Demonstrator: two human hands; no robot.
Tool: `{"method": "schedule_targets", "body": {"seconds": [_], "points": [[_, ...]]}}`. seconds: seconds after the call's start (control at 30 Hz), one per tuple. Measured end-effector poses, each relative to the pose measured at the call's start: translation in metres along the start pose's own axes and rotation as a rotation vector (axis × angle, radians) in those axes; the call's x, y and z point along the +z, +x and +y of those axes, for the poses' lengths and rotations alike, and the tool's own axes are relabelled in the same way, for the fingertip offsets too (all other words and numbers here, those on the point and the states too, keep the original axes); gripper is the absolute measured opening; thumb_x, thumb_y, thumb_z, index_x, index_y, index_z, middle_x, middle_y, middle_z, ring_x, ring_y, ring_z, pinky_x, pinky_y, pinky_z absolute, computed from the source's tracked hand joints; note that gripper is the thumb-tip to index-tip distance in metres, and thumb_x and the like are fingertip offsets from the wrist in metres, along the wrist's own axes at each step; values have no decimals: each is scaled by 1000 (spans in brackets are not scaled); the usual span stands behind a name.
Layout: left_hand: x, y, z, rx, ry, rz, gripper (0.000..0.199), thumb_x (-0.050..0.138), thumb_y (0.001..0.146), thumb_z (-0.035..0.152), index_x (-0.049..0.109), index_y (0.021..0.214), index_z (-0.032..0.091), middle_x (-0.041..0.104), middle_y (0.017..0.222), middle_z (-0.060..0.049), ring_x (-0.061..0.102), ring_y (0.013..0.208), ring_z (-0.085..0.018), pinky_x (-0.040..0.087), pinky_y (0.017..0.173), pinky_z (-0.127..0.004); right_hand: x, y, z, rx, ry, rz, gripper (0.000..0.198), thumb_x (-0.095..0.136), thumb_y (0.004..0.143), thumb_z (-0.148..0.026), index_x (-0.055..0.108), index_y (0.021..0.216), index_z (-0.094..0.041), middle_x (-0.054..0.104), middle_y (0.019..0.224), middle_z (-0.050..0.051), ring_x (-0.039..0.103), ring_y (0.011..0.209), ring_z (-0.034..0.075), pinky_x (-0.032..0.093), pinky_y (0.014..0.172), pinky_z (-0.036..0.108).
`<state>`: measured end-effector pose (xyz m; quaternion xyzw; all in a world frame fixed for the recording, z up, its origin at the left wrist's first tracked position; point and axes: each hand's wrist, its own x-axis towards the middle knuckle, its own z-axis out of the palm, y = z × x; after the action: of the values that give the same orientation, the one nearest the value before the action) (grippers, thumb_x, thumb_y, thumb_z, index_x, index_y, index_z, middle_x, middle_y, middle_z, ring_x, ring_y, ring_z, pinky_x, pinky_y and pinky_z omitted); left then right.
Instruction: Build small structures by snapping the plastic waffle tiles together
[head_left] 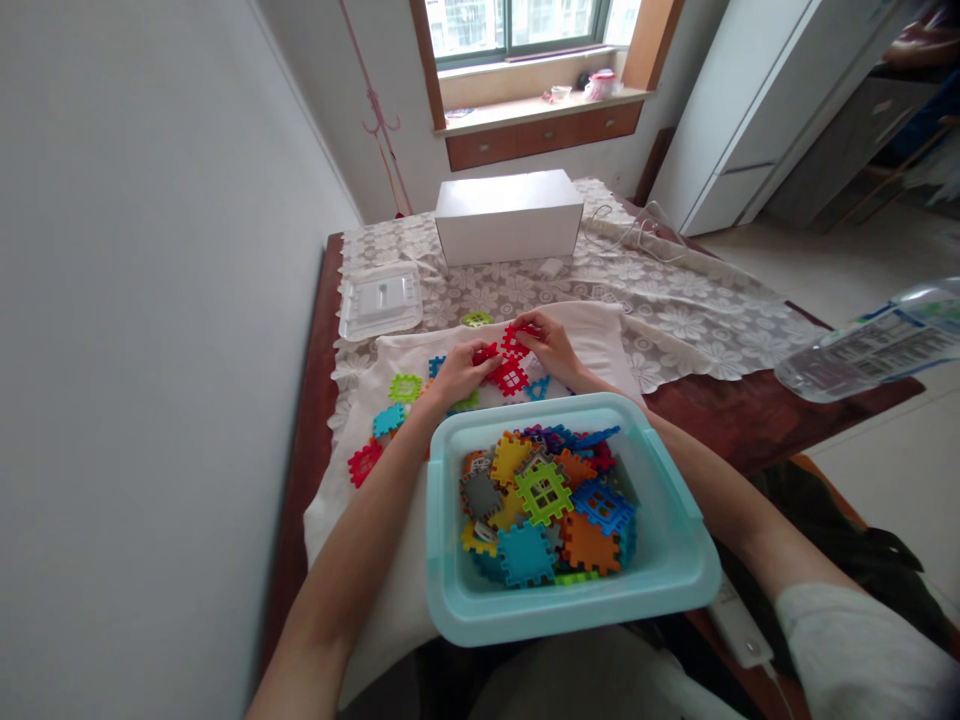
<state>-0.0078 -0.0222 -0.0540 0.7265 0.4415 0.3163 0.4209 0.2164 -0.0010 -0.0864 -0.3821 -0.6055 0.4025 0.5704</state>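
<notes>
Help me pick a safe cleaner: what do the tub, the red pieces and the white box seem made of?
Tub: probably plastic, smooth, with softly rounded corners and a moulded-looking rim.
Red pieces: likely hard plastic; even colour and regular notched edges suggest moulding.
White box: perhaps cardboard, given flat faces and crisp edges; its pale top might be coated.

Smooth plastic, slight sheen: tiles [512,377], tub [577,620]. Clear, glossy plastic: bottle [832,365]. Soft matt cloth: sheet [604,340]. Lacy fabric: tablecloth [712,300]. Smooth wood: table [720,425]. Smooth, card-like: box [517,228].
</notes>
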Motion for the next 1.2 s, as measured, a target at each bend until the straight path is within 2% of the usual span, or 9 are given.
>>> {"method": "schedule_targets", "body": {"seconds": [0.17, 0.3, 0.4, 0.57, 0.67, 0.87, 0.93, 1.03, 1.2], "points": [[0, 0, 0, -3, -7, 1, 33, 75, 92, 52, 70, 87, 19, 64, 70, 1, 52, 64, -16, 41, 63, -30, 1, -1, 0, -5, 35, -15, 28, 75, 84, -40, 66, 107, -27, 76, 106, 4, 70, 95, 22, 60, 83, 36], [1, -1, 2, -7, -19, 5, 33, 75, 92, 51, 70, 85, 20, 62, 69, 1, 50, 63, -16, 39, 61, -29, 2, 0, 2, -23, 65, 63, 39, 80, 82, -40, 57, 111, -28, 72, 103, 3, 69, 94, 21, 60, 83, 35], [0, -1, 2, -14, -26, -5, 34, 76, 91, 53, 69, 84, 20, 62, 68, 2, 50, 62, -16, 39, 61, -29, 3, 1, 1, -29, 35, 101, 37, 83, 83, -46, 62, 105, -27, 73, 100, 4, 69, 92, 22, 61, 84, 37], [0, -2, 3, -9, -24, -5, 34, 77, 91, 52, 69, 85, 20, 63, 70, 1, 52, 63, -16, 40, 62, -29, 2, 0, -5, -50, -25, 42, 31, 78, 89, -50, 73, 107, -26, 78, 101, 4, 69, 90, 22, 60, 85, 39], [0, -2, 5, 4, -24, -7, 34, 80, 89, 52, 70, 86, 19, 67, 74, 0, 54, 66, -16, 43, 65, -30, 1, -1, -7, -63, -29, 30, 34, 78, 90, -48, 73, 116, -27, 78, 100, 4, 70, 89, 22, 61, 86, 39], [-1, -2, 8, 9, -55, 7, 24, 81, 84, 38, 75, 95, 18, 76, 87, -3, 63, 74, -18, 51, 71, -30, 2, -2, -5, -84, -47, 19, 26, 75, 91, -44, 73, 111, -26, 79, 103, 5, 73, 94, 23, 59, 90, 40], [-1, -3, 8, -18, -96, 0, 23, 78, 82, 31, 76, 100, 17, 78, 91, -4, 64, 74, -17, 52, 69, -29, 4, -2, -5, -68, -19, 46, 34, 78, 88, -46, 69, 115, -27, 78, 100, 3, 72, 92, 23, 59, 85, 37], [0, -3, 8, -86, -170, 3, 28, 73, 81, 25, 77, 108, 16, 80, 98, -6, 66, 71, -16, 53, 63, -27, 5, -1, -6, -76, 9, 109, 35, 82, 85, -50, 66, 107, -27, 75, 98, 2, 71, 90, 22, 59, 84, 36], [1, 1, 6, -154, -263, 56, 24, 75, 83, 23, 73, 106, 17, 79, 98, -6, 71, 74, -18, 59, 60, -27, 4, -2, -12, -120, -49, 209, 30, 77, 93, -55, 70, 102, -27, 77, 100, 4, 69, 92, 23, 59, 89, 39]]}}
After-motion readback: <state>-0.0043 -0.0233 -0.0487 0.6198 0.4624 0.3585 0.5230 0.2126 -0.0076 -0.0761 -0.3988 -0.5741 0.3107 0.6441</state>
